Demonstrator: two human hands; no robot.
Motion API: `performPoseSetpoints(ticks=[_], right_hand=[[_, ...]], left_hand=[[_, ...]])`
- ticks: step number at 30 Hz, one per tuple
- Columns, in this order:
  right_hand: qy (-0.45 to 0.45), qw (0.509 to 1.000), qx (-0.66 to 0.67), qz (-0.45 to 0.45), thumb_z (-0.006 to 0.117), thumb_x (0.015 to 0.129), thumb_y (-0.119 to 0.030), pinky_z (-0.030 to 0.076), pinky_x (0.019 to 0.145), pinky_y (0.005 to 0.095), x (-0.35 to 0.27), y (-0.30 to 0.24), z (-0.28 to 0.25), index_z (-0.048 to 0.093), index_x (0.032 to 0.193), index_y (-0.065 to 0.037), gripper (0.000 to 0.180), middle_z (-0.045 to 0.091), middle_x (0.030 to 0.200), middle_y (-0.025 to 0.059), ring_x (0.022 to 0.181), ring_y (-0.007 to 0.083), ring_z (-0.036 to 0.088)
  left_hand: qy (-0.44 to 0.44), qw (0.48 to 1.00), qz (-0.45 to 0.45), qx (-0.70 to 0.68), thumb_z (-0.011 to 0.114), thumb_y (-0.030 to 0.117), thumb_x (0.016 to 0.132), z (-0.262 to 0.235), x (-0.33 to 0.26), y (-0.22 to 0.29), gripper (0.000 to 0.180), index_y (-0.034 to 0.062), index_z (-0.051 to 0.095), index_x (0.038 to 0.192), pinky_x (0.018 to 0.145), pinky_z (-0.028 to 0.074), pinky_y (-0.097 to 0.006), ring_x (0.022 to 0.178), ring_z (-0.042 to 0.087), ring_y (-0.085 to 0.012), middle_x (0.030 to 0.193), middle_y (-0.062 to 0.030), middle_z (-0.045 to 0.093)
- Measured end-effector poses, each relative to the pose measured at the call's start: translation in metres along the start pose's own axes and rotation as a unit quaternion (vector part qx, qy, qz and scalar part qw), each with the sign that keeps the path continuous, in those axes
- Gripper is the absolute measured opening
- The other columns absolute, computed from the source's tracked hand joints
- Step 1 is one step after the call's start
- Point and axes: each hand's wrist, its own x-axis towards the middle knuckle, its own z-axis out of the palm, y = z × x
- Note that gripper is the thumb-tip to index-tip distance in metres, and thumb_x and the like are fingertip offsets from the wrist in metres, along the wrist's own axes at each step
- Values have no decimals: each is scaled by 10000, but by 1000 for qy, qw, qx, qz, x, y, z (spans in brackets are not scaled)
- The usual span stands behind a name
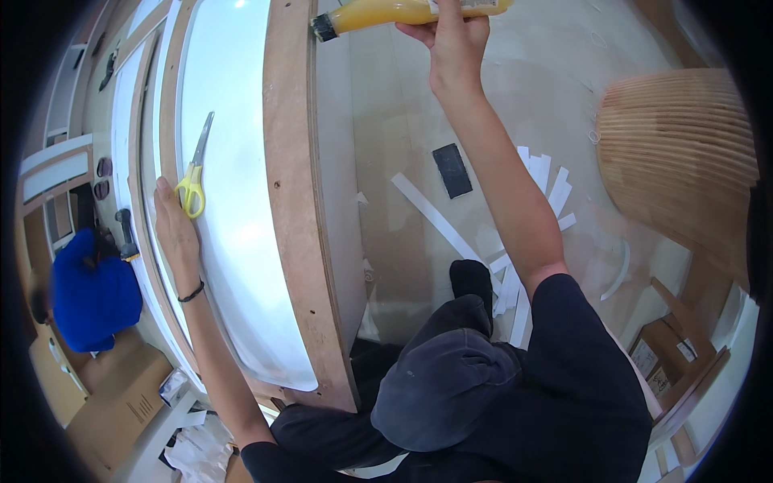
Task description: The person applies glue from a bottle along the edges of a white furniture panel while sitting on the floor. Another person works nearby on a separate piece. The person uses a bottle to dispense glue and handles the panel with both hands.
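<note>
My right hand point(459, 44) is closed round a bottle of yellow liquid point(386, 12) at the top of the view. The bottle lies nearly level, its dark cap pointing left over the edge of a wooden frame point(291, 161). My left hand point(177, 233) rests with fingers stretched out along the left side of a long white panel point(250, 201) set in that frame. Yellow-handled scissors point(193, 185) lie on the panel just beside my left fingers, blades pointing away from me. My left hand holds nothing.
A dark rectangular pad point(452, 171) and several white strips point(435, 213) lie on the floor at right. Farther right stands a ribbed wooden piece point(676, 145), with a cardboard box point(672, 354) below. At left, a person in blue point(95, 294) is near a power tool point(126, 233).
</note>
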Motion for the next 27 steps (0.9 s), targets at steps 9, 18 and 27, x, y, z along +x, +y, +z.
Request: performPoseSetpoints(ticks=[9, 18, 27], right_hand=[[41, 999, 25, -24, 700, 975, -243, 654, 658, 325, -4, 12, 2, 518, 1246, -50, 379, 654, 1107, 95, 902, 198, 716], [33, 989, -20, -146, 716, 963, -237, 662, 745, 368, -42, -1, 1, 439, 1336, -13, 516, 615, 1219, 141, 1004, 219, 703], [78, 981, -23, -175, 685, 977, -198, 674, 723, 371, -20, 10, 16, 444, 1285, -27, 427, 598, 1190, 121, 1037, 202, 681]], left_hand=[[14, 999, 20, -31, 289, 721, 1036, 4, 0, 9, 892, -72, 577, 1327, 938, 459, -386, 1018, 609, -334, 1078, -262, 639], [23, 999, 22, -18, 274, 707, 1047, 4, 1, 7, 820, -23, 625, 1176, 808, 464, -380, 834, 572, -287, 882, -204, 615], [32, 999, 1, -6, 247, 733, 1032, 6, -1, 10, 850, -7, 622, 1216, 851, 491, -400, 914, 647, -330, 920, -229, 652]])
